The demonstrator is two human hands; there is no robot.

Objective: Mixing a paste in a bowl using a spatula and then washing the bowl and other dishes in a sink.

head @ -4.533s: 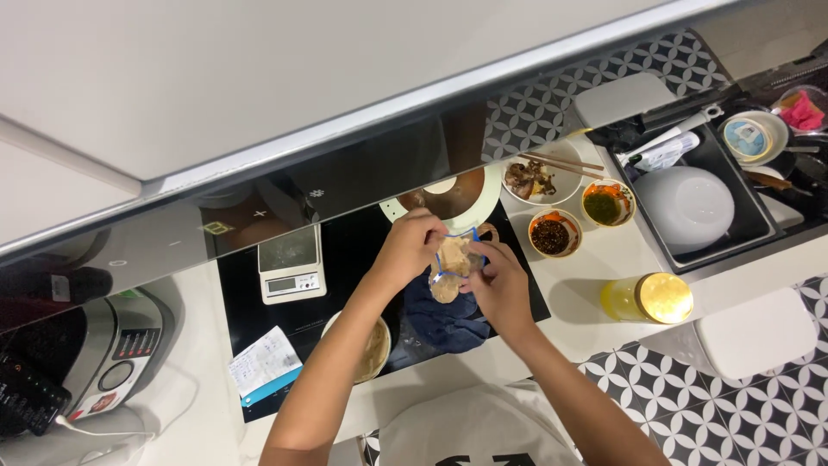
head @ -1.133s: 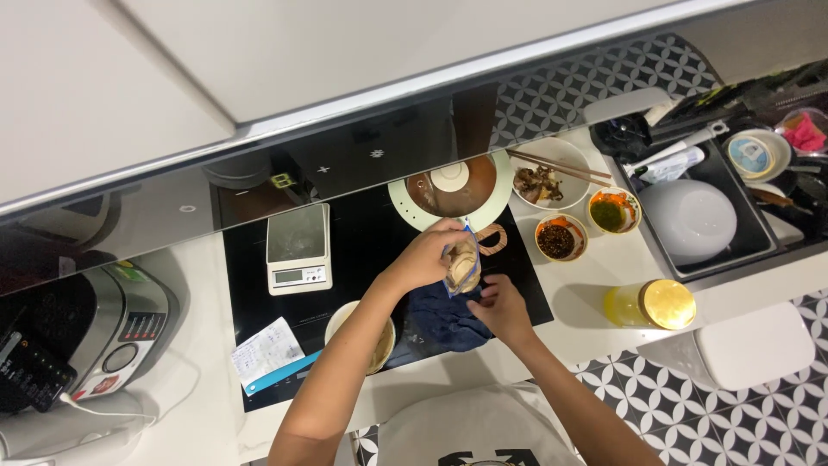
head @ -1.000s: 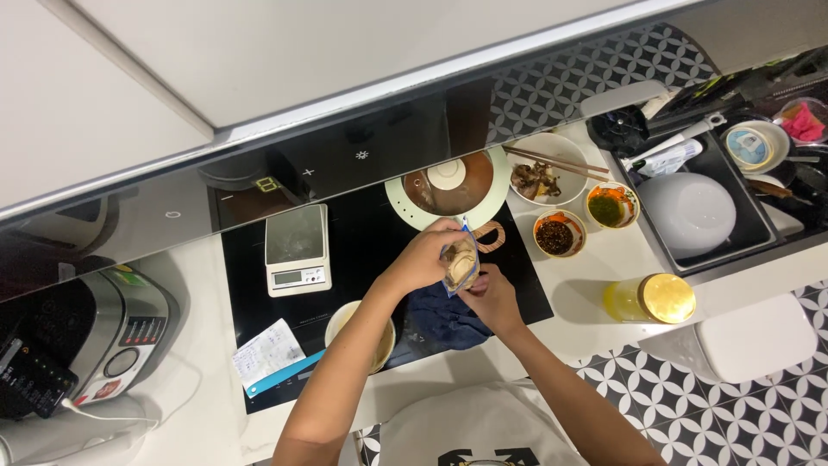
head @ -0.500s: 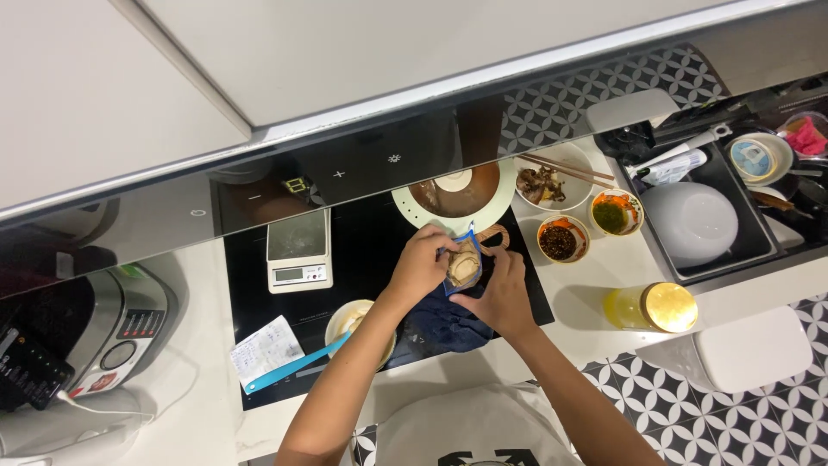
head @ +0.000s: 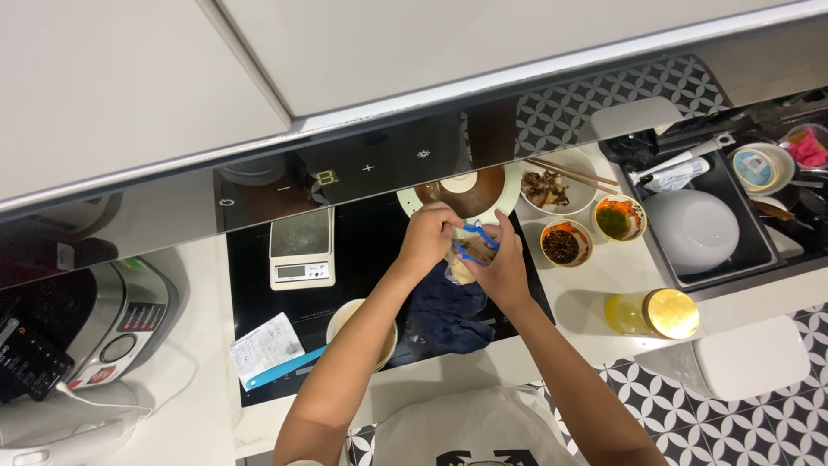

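My left hand (head: 428,237) and my right hand (head: 501,267) both grip a small clear plastic bag with a blue top edge (head: 470,251), held above the black cooktop (head: 362,285). The bag holds something pale and lumpy. Right under my hands lies a dark blue cloth (head: 448,312). A cream bowl (head: 352,319) sits beneath my left forearm, mostly hidden by it. A white plate with a brown centre (head: 461,192) stands just beyond my hands.
A kitchen scale (head: 301,250) sits at the left of the cooktop, a paper slip (head: 263,346) and blue utensil (head: 283,368) near its front. Right: a bowl with chopsticks (head: 556,184), two small sauce bowls (head: 562,244) (head: 619,218), a yellow jar (head: 654,313), a sink (head: 703,229). A cooker (head: 103,324) stands left.
My hands have stayed together on the bag, working at its blue top edge. The view has shifted slightly; the bowl is now more covered by my left arm.
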